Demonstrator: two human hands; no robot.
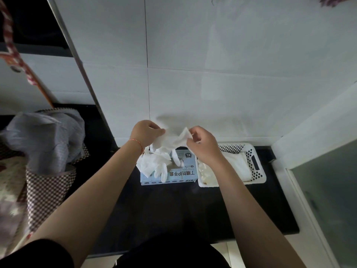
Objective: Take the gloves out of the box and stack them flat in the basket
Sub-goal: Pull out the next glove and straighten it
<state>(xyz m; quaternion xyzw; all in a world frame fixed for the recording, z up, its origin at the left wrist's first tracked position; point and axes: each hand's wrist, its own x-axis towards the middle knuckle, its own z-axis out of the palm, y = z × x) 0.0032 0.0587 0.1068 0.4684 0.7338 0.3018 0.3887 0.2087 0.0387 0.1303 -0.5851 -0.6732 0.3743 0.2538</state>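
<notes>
A light blue glove box point(181, 174) lies on the black counter, with several white gloves point(152, 163) spilling out of its top. Above the box, my left hand point(145, 133) and my right hand point(202, 144) both pinch one white glove point(172, 141) by its cuff, stretched between them; its fingers hang down toward the box. Right of the box stands a white perforated basket point(253, 161) with flat white gloves point(238, 167) stacked inside. My right forearm covers part of the basket.
The black counter point(173, 207) ends at a white tiled wall behind the box. A checkered bin with a grey bag point(48, 144) stands to the left. A glass panel point(328, 190) borders the right side.
</notes>
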